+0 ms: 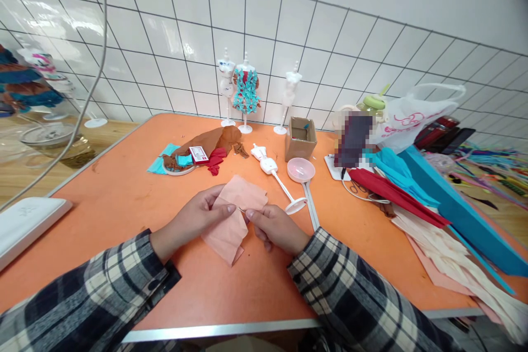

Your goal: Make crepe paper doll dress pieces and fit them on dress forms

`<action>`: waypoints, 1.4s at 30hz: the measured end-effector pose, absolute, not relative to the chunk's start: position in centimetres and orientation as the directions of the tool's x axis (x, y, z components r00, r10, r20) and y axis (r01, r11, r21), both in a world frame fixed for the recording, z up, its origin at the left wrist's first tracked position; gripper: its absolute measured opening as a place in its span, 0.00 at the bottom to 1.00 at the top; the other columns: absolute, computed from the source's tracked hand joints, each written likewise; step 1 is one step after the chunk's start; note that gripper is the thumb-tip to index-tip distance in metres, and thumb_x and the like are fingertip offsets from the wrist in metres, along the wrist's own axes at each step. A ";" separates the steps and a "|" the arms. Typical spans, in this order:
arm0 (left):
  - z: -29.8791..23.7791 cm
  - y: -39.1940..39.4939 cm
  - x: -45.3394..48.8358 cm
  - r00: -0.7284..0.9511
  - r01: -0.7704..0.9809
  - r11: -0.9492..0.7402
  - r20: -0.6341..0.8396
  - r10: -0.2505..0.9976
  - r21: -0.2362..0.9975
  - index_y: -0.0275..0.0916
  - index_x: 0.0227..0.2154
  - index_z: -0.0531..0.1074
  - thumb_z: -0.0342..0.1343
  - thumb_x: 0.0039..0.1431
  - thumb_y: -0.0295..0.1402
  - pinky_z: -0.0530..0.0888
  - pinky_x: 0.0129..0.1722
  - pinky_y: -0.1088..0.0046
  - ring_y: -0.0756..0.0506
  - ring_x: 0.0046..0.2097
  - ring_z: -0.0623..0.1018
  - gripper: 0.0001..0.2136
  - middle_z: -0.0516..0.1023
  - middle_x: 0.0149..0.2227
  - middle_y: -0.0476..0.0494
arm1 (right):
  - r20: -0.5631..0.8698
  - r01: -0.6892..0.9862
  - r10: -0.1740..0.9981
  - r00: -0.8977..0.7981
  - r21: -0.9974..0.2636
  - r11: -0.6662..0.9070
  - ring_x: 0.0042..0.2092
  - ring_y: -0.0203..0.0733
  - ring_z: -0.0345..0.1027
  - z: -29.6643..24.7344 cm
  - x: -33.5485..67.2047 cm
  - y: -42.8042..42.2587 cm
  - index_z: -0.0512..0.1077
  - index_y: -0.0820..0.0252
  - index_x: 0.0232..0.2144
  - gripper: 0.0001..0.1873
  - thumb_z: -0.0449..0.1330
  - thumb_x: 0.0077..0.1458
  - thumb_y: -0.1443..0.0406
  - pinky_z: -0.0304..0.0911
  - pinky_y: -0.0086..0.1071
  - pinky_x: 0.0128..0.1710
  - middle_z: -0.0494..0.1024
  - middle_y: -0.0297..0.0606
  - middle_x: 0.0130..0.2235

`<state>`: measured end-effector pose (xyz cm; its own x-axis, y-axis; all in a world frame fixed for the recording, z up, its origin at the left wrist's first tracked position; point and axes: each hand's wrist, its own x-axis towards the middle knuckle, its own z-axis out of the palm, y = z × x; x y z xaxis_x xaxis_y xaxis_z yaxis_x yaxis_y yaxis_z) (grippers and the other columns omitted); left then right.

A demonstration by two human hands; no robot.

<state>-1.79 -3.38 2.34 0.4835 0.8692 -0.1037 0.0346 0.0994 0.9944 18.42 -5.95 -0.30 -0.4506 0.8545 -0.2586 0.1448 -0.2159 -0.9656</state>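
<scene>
Above the middle of the orange table (144, 286), the person holds a peach cloth (227, 234) between both hands. The left hand (206, 210) has its thumb and fingers clamped on the cloth from its left side. The right hand (274, 225) has thumb and forefinger pinched together at the cloth's right edge, on a thin, shiny sliver (241, 209) too small to name surely. Whether the cloth's lower corner touches the table, one cannot tell.

Just beyond the right hand, a white mannequin (269, 166) lies on its side, its round base nearest the hand. Near it sit a pink bowl (301, 170) and, behind that, a cardboard box (300, 149). Beyond the left hand, brown cloth (223, 140) lies heaped with a card (198, 154) and red scraps (216, 161). Three dress forms (246, 91) stand upright by the tiled wall (185, 22), the middle one covered in turquoise bits.
</scene>
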 end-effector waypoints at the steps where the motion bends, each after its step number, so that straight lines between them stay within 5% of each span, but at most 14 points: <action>1: 2.4 -3.4 -1.7 0.484 0.045 0.092 -0.102 0.869 0.995 0.35 0.48 0.72 0.64 0.51 0.42 0.76 0.32 0.72 0.41 0.37 0.80 0.23 0.82 0.38 0.40 | -0.258 0.143 0.855 -0.450 -0.966 -0.216 0.13 0.30 0.54 -0.4 18.4 -5.9 0.71 0.63 0.32 0.25 0.52 0.58 0.46 0.52 0.25 0.11 0.61 0.24 0.16; 23: 2.3 -3.7 -1.6 0.513 -0.011 0.110 -0.089 0.854 0.994 0.36 0.51 0.70 0.64 0.53 0.40 0.77 0.36 0.70 0.41 0.38 0.80 0.24 0.82 0.40 0.40 | -0.273 0.189 0.876 -0.398 -0.959 -0.213 0.13 0.28 0.52 0.1 18.5 -6.0 0.68 0.61 0.28 0.21 0.55 0.58 0.49 0.52 0.25 0.11 0.60 0.24 0.18; 33: 2.6 -3.8 -1.4 0.528 -0.075 0.119 -0.062 0.847 0.990 0.35 0.51 0.71 0.63 0.55 0.36 0.77 0.33 0.73 0.43 0.36 0.81 0.22 0.83 0.39 0.40 | -0.281 0.221 0.852 -0.443 -0.955 -0.200 0.12 0.29 0.56 0.5 18.5 -6.0 0.61 0.61 0.14 0.30 0.53 0.57 0.46 0.51 0.23 0.10 0.61 0.28 0.14; 42: 1.8 -3.7 -1.5 0.537 -0.030 0.048 -0.025 0.843 0.998 0.36 0.53 0.69 0.62 0.57 0.37 0.78 0.35 0.71 0.43 0.38 0.81 0.22 0.82 0.41 0.39 | -0.280 0.171 0.850 -0.447 -0.959 -0.226 0.12 0.28 0.54 0.3 18.3 -6.0 0.65 0.60 0.23 0.21 0.56 0.56 0.49 0.53 0.23 0.09 0.60 0.24 0.17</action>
